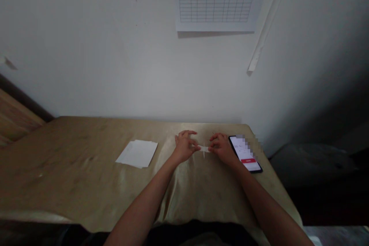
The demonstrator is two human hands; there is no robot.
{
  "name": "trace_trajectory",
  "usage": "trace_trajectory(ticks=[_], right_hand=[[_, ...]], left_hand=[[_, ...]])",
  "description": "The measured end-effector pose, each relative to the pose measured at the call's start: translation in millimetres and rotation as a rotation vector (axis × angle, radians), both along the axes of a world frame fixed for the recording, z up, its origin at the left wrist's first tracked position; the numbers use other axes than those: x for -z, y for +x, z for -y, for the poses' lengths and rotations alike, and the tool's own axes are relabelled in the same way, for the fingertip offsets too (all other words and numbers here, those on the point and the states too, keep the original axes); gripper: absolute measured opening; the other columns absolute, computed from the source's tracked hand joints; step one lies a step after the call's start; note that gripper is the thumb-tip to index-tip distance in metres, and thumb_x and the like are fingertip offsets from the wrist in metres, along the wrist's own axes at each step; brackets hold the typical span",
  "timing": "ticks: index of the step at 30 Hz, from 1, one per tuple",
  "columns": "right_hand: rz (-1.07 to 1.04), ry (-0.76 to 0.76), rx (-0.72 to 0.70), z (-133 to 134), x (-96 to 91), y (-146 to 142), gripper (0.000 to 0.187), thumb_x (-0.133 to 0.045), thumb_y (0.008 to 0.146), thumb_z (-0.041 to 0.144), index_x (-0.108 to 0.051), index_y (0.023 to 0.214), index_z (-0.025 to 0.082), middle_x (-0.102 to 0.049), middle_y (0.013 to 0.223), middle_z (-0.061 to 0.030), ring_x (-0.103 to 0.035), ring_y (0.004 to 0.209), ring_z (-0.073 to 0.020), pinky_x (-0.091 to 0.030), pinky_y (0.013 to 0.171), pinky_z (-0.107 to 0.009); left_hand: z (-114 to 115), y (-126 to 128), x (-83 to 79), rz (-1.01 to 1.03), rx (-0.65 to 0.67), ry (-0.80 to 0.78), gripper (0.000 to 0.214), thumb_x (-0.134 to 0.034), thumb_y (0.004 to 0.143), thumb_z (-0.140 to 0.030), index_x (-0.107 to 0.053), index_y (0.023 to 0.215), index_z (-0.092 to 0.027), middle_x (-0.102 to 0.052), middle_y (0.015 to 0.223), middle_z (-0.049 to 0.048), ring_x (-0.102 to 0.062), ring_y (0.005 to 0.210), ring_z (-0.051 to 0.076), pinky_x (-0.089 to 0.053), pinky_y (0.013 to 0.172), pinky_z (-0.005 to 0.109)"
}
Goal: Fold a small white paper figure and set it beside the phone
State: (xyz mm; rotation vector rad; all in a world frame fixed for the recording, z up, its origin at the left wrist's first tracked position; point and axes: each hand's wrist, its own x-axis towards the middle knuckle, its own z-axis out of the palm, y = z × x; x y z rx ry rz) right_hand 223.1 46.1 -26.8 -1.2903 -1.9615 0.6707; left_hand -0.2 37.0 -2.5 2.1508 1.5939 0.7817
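A small white strip, seemingly folded paper (pixel 204 148), spans the gap between my two hands just over the table. My left hand (pixel 185 146) pinches its left end between thumb and fingers, the other fingers raised and curved. At the right end, my right hand (pixel 220 147) pinches it in the same way. The fingertips cover both ends of the strip. To the left of my left hand lies a loose stack of white paper sheets (pixel 137 153), their edges not quite lined up.
A phone (pixel 249 163) with a lit screen lies just right of my right hand, near the table's right edge. The table (pixel 86 184) has a shiny gold-brown cover. Behind it rises a white wall (pixel 129 65) with a printed grid sheet (pixel 217 0).
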Motion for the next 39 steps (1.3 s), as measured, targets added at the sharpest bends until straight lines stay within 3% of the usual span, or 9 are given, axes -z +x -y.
trace_trajectory(ticks=[9,24,33,37,39], right_hand=[[-0.046,0.012,0.042,-1.6,2.3,-1.1,0.008,-0.073,0.078,0.029,-0.073,0.072,0.025,-0.063,0.107,-0.0056,-0.047,0.117,-0.0257,-0.035,0.106,-0.044],[-0.024,-0.014,0.041,-1.8,-3.9,6.5,0.014,-0.066,0.085,0.034,-0.075,0.086,0.024,-0.070,0.097,-0.0056,-0.058,0.103,-0.0246,-0.042,0.097,-0.042],[-0.186,-0.024,0.196,-8.5,-8.8,17.1,0.022,-0.065,0.078,0.040,-0.074,0.086,0.022,-0.074,0.093,-0.0049,-0.066,0.092,-0.0240,-0.049,0.089,-0.039],[-0.197,0.008,0.313,-27.0,-12.2,44.6,0.023,-0.064,0.076,0.040,-0.075,0.086,0.022,-0.076,0.090,-0.0050,-0.067,0.087,-0.0229,-0.050,0.086,-0.036],[-0.204,0.014,0.455,-37.8,-12.4,64.1,0.023,-0.064,0.074,0.038,-0.076,0.085,0.021,-0.077,0.090,-0.0056,-0.068,0.086,-0.0227,-0.050,0.083,-0.034]], left_hand=[[-0.9,-1.3,1.6,0.049,-0.067,-0.010,0.005,-0.082,0.074,-0.030,-0.078,0.075,-0.027,-0.062,0.136,0.0019,-0.042,0.134,0.031,-0.028,0.115,0.055],[-3.1,-9.7,5.2,0.049,-0.150,-0.002,0.006,-0.082,0.076,-0.034,-0.078,0.078,-0.029,-0.061,0.136,0.0010,-0.042,0.135,0.031,-0.028,0.114,0.056],[-5.8,-13.9,10.1,0.051,-0.224,0.070,0.016,-0.075,0.082,-0.041,-0.077,0.096,-0.033,-0.063,0.132,0.0021,-0.046,0.130,0.028,-0.032,0.112,0.054],[-4.6,-13.3,9.9,0.033,-0.229,0.042,0.013,-0.075,0.082,-0.041,-0.078,0.092,-0.032,-0.064,0.131,0.0030,-0.046,0.130,0.029,-0.031,0.112,0.056],[-3.9,-12.3,10.0,0.018,-0.228,0.031,0.012,-0.075,0.082,-0.040,-0.078,0.089,-0.032,-0.063,0.131,0.0032,-0.046,0.130,0.030,-0.031,0.112,0.056]])
